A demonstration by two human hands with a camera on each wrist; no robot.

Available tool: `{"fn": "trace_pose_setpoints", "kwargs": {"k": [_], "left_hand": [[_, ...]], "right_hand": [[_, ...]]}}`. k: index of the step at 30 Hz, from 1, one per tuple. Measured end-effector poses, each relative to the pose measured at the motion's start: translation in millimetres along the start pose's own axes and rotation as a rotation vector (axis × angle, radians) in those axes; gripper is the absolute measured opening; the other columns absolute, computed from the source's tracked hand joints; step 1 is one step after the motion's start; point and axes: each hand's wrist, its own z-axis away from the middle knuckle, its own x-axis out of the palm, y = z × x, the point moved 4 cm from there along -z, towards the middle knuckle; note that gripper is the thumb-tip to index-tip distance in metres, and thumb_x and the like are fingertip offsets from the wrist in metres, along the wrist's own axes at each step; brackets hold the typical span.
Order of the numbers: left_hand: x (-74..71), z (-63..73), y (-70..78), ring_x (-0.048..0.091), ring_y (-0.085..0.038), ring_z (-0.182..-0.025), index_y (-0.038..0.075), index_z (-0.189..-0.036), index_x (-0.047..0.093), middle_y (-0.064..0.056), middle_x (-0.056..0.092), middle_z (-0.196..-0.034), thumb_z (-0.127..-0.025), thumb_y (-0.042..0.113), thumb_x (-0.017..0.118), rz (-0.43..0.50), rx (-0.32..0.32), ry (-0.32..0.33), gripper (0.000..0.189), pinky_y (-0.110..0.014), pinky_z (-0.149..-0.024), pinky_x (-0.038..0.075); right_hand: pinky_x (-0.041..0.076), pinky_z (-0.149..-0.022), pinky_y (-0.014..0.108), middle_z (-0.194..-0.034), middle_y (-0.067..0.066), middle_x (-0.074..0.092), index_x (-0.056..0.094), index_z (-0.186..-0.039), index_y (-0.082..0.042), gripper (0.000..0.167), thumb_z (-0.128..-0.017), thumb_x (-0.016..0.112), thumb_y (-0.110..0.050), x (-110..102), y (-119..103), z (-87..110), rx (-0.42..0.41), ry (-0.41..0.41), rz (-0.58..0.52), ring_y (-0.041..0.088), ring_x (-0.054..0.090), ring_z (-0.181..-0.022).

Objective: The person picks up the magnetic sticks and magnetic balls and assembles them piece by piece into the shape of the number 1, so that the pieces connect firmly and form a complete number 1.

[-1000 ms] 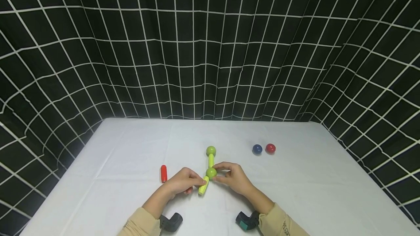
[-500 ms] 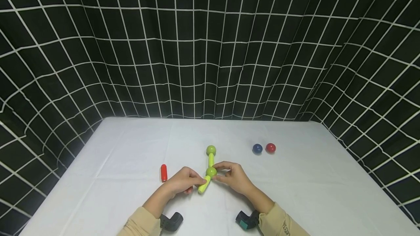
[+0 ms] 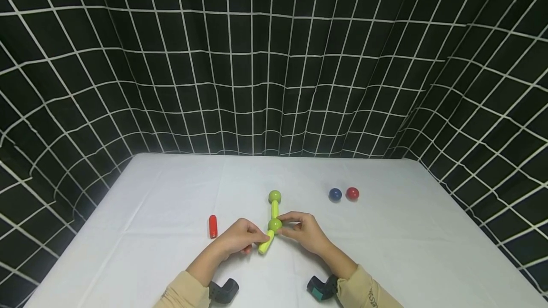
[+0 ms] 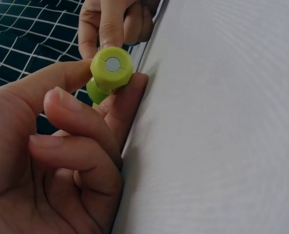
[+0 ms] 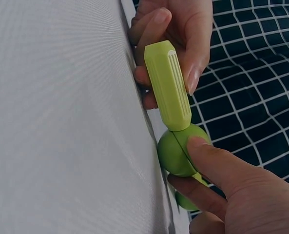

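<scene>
My left hand (image 3: 240, 236) pinches a yellow-green magnetic rod (image 3: 266, 243) between thumb and fingertips. A grey round disc shows in the rod's near end (image 4: 113, 64) in the left wrist view. Its far end meets a green ball (image 3: 275, 224), which my right hand (image 3: 306, 233) holds between thumb and finger. Beyond that ball, a second yellow-green rod (image 3: 275, 209) runs away to another green ball (image 3: 275, 196), all in one chain with a bend at the middle ball. In the right wrist view the held rod (image 5: 168, 85) stands against the ball (image 5: 178, 151).
A red rod (image 3: 213, 226) lies left of my left hand. Toward the back right, a blue ball (image 3: 335, 194) and a red ball (image 3: 353, 193) sit side by side on the white-covered table (image 3: 385, 251). A dark curtain with white grid lines (image 3: 274, 60) rises behind it.
Both hands keep their hold on the rod and the middle ball. Nothing else on the table has visibly moved.
</scene>
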Motion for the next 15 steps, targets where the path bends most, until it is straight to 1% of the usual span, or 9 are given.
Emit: {"fn": "trace_pose_setpoints", "kwargs": {"k": [6, 12, 14, 15], "left_hand": [[4.8, -1.1, -0.3, 0.035, -0.003, -0.039, 0.005, -0.077, 0.071, 0.007, 0.043, -0.047, -0.080, 0.028, 0.069, -0.001, 0.023, -0.014, 0.024, -0.017, -0.039, 0.028], [10.5, -2.2, -0.1, 0.036, -0.003, -0.038, 0.005, -0.076, 0.071, 0.007, 0.044, -0.048, -0.080, 0.027, 0.070, 0.020, 0.033, -0.002, 0.023, -0.016, -0.038, 0.028], [12.6, -2.4, 0.3, 0.037, -0.003, -0.038, 0.005, -0.076, 0.071, 0.008, 0.045, -0.048, -0.080, 0.028, 0.070, 0.024, 0.036, 0.005, 0.023, -0.016, -0.038, 0.029], [13.5, -2.4, 0.5, 0.037, -0.003, -0.038, 0.005, -0.076, 0.071, 0.007, 0.045, -0.047, -0.080, 0.028, 0.070, 0.024, 0.036, 0.009, 0.023, -0.016, -0.038, 0.029]], "right_hand": [[0.028, -0.040, 0.013, -0.108, 0.014, 0.068, 0.068, -0.106, -0.006, 0.030, -0.078, 0.074, -0.017, 0.3, -0.2, -0.4, -0.018, -0.002, -0.003, -0.002, 0.028, -0.040], [0.027, -0.040, 0.014, -0.107, 0.016, 0.068, 0.067, -0.106, -0.002, 0.030, -0.079, 0.073, -0.014, 0.4, -0.7, -0.5, -0.037, -0.008, -0.026, -0.004, 0.027, -0.039], [0.027, -0.040, 0.014, -0.107, 0.019, 0.067, 0.067, -0.106, 0.001, 0.029, -0.079, 0.072, -0.010, -0.7, -10.2, 1.8, -0.035, -0.011, -0.022, -0.003, 0.026, -0.039], [0.027, -0.040, 0.014, -0.107, 0.019, 0.067, 0.067, -0.106, 0.001, 0.029, -0.079, 0.072, -0.010, -0.6, -10.6, 1.9, -0.033, -0.010, -0.026, -0.004, 0.027, -0.039]]}}
